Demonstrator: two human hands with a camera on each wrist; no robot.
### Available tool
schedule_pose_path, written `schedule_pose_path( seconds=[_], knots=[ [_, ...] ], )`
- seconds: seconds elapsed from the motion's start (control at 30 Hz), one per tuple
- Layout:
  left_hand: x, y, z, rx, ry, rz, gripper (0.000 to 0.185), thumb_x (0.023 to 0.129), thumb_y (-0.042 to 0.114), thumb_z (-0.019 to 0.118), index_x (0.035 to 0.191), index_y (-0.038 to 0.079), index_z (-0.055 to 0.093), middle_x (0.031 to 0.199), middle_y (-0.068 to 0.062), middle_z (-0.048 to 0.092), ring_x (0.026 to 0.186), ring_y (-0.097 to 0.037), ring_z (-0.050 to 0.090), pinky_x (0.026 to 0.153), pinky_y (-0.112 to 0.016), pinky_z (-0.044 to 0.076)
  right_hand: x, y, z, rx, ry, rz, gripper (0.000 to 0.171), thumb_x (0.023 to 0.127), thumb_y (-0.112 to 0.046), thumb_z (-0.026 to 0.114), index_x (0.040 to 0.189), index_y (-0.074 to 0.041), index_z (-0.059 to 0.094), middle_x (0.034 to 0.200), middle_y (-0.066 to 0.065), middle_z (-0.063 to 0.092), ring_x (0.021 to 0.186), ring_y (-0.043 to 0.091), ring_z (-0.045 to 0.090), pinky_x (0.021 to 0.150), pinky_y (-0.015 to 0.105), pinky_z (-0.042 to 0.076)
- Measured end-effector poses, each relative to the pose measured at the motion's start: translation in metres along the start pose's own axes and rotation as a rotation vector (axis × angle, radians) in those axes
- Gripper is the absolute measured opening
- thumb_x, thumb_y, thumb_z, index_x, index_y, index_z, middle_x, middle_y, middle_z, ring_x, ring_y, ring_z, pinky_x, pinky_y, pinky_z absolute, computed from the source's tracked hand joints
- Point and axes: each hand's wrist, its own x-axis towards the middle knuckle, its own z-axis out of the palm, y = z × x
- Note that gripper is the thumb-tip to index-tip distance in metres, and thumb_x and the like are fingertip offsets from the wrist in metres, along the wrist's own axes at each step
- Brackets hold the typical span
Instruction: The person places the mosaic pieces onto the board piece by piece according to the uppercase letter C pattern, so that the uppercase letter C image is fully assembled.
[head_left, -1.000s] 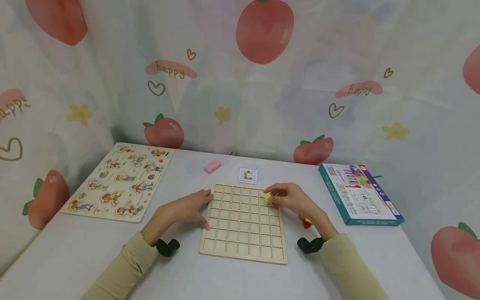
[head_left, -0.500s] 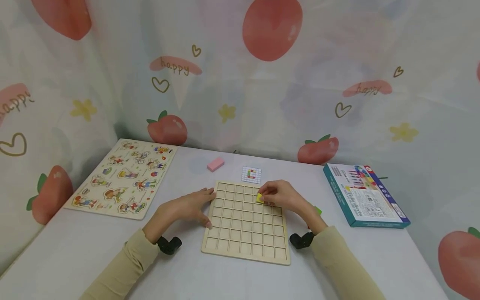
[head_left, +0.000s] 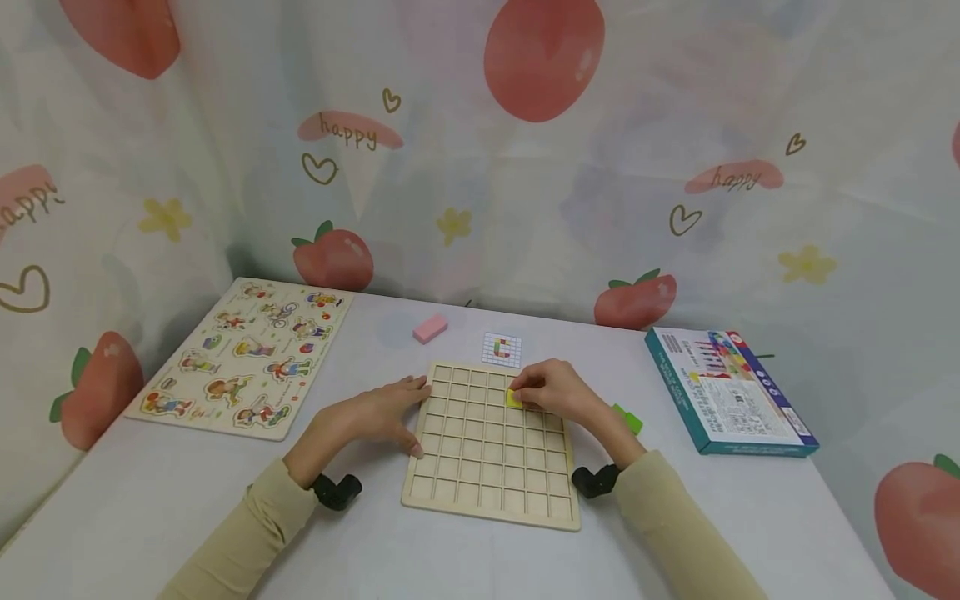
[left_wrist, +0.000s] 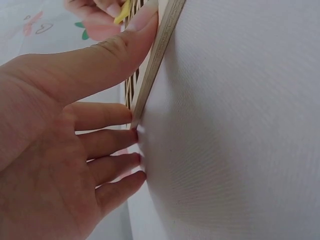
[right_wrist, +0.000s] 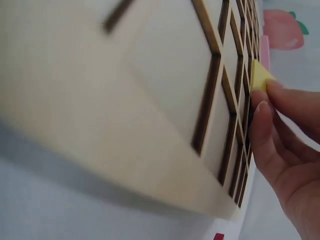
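Note:
A wooden grid board [head_left: 480,467] with square cells lies flat on the table. My right hand [head_left: 553,390] pinches a small yellow block [head_left: 513,398] between thumb and fingers at the board's upper right cells. In the right wrist view, the yellow block [right_wrist: 260,75] meets the grid, its lower part hidden by the fingertips. My left hand [head_left: 375,414] rests at the board's left side with spread, nearly straight fingers. The left wrist view has the thumb [left_wrist: 107,62] over the board's edge [left_wrist: 157,60] and the other fingertips touching the edge and cloth.
A card with a coloured pattern [head_left: 502,349] and a pink block [head_left: 431,328] lie behind the board. Green blocks [head_left: 628,419] sit beside my right forearm. A picture puzzle board [head_left: 243,358] is at left, a flat box [head_left: 731,392] at right.
My right hand has moved left over the board with the yellow block and lowered it to the grid. Green blocks now show beside the forearm. The left hand keeps its place.

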Motion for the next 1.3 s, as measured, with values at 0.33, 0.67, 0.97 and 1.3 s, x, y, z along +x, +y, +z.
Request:
schedule_pose_path(
  seconds=[0.33, 0.67, 0.97, 1.3],
  knots=[
    [-0.004, 0.000, 0.005, -0.003, -0.013, 0.007, 0.095, 0.082, 0.029, 0.088, 0.159, 0.007, 0.037, 0.171, -0.011, 0.022, 0.160, -0.032, 0.015, 0.128, -0.056, 0.019, -0.004, -0.005, 0.011, 0.049, 0.022, 0.101, 0.010, 0.095, -0.005, 0.072, 0.098, 0.001, 0.080, 0.076, 0.006, 0.073, 0.059, 0.012, 0.067, 0.060, 0.028, 0.059],
    [-0.001, 0.001, 0.002, 0.001, -0.007, 0.016, 0.095, 0.082, 0.029, 0.088, 0.159, 0.006, 0.037, 0.171, -0.011, 0.022, 0.160, -0.032, 0.015, 0.127, -0.058, 0.020, -0.005, -0.002, 0.004, 0.060, 0.015, 0.044, 0.017, 0.093, -0.004, 0.073, 0.109, 0.001, 0.076, 0.088, 0.008, 0.073, 0.066, 0.014, 0.069, 0.066, 0.028, 0.061],
    [0.000, 0.000, 0.001, -0.006, 0.003, 0.030, 0.096, 0.082, 0.029, 0.088, 0.159, 0.006, 0.037, 0.171, -0.011, 0.022, 0.160, -0.032, 0.014, 0.127, -0.057, 0.019, -0.015, 0.003, -0.007, 0.011, 0.021, 0.008, 0.020, 0.095, -0.016, 0.074, 0.112, -0.007, 0.077, 0.101, 0.006, 0.075, 0.083, 0.014, 0.066, 0.075, 0.028, 0.056],
    [-0.002, -0.003, 0.001, 0.002, 0.000, 0.051, 0.093, 0.082, 0.030, 0.088, 0.159, 0.012, 0.040, 0.171, -0.013, 0.023, 0.159, -0.037, 0.017, 0.126, -0.058, 0.020, -0.045, 0.016, -0.026, 0.034, 0.070, 0.026, 0.029, 0.098, -0.029, 0.071, 0.119, -0.010, 0.076, 0.114, 0.006, 0.074, 0.090, 0.019, 0.065, 0.073, 0.027, 0.055]
  ],
)
